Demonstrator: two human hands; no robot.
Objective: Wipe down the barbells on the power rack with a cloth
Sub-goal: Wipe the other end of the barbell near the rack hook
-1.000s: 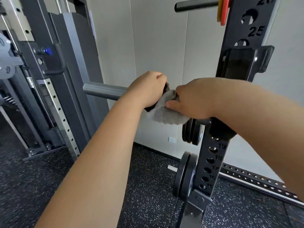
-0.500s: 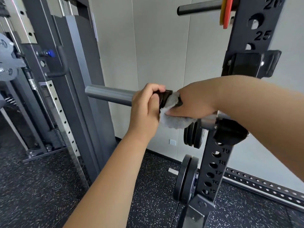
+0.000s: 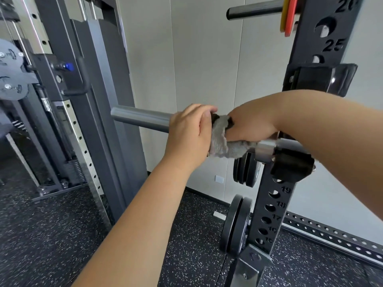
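the black rack post carries the barbell on its hook. the left hand curls its fingers round the bar, and the right hand clamps the grey cloth against it, wedged between both hands.

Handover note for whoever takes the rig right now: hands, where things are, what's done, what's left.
The left hand grips the barbell sleeve, right beside the cloth.
The right hand holds the grey cloth wrapped round the bar, next to the rack upright.
The bar sits in the black hook on that upright. A second bar sits higher up, with yellow and red plates.
Done: can't tell from the surfaces. The cloth is at the sleeve's inner end.
Left: probably the bare sleeve out to its tip, then the second bar.
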